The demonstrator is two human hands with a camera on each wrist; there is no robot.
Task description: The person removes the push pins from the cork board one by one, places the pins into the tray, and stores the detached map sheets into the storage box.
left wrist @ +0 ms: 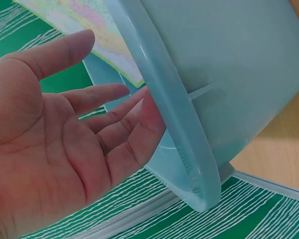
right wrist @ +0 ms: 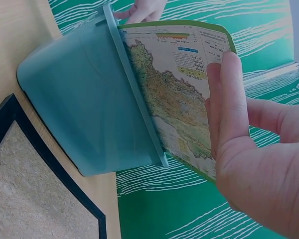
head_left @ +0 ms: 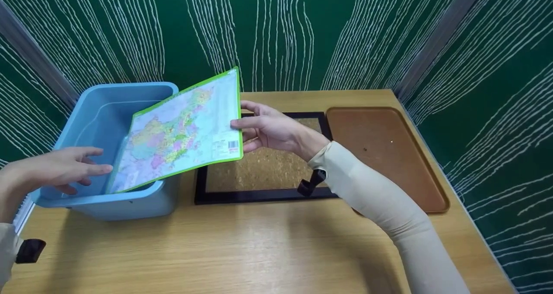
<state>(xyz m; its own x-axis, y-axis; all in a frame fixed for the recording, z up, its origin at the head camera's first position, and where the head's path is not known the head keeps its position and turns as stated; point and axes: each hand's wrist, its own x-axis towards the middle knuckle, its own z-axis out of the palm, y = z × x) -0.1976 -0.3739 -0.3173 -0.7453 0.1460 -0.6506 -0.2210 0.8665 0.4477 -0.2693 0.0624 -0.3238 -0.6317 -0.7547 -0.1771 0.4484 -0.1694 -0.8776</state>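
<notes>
A thin map sheet [head_left: 181, 134] with a green border leans at a slant, its left part down in the blue plastic bin [head_left: 160, 203]. My right hand [head_left: 272, 128] pinches its right edge, thumb on the upper face and fingers beneath. Seen from the right wrist, the underside of the map [right wrist: 174, 89] carries another, relief-coloured map, with several fingers lying against it. My left hand [head_left: 65, 169] hovers over the bin's near left side with fingers spread, close to the map's lower left corner. In the left wrist view, that hand [left wrist: 65, 134] has its fingers beside the bin rim [left wrist: 159, 84] and holds nothing.
A black-framed cork board [head_left: 255, 173] lies on the wooden table [head_left: 242, 251], right of the bin. Beyond it is a brown tray [head_left: 380, 156] at the table's right side. Green walls [head_left: 276, 35] with white wavy lines enclose the back and sides.
</notes>
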